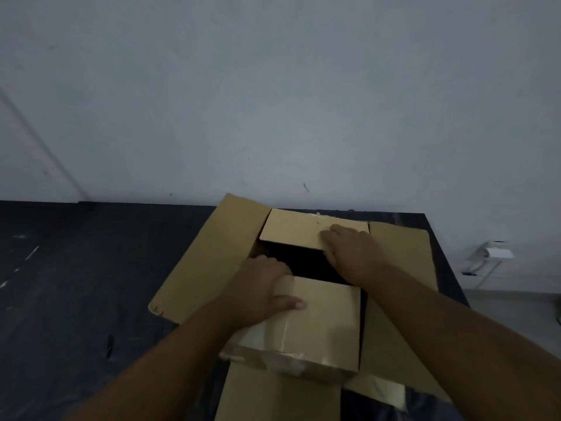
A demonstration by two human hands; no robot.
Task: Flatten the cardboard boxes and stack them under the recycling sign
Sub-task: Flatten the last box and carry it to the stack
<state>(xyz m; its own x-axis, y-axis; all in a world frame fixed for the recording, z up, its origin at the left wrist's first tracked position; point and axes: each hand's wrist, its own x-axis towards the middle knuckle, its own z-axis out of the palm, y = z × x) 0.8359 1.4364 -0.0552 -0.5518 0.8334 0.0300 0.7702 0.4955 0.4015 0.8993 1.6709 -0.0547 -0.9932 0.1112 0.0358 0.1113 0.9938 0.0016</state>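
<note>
A brown cardboard box [321, 326] stands on a dark table [91, 284], its top open. Its long side flaps [209, 262] lie spread out to the left and right. My left hand [267, 287] grips the edge of the near short flap, fingers curled into the dark opening and thumb on top. My right hand [349, 250] rests on the far short flap [291, 227], fingers wrapped over its inner edge. The inside of the box is dark. No recycling sign is in view.
A pale wall [273, 101] rises directly behind the table. The table's right edge runs close to the box. Beyond it, low on the wall, sits a white socket with a plug [498, 253] and a cable.
</note>
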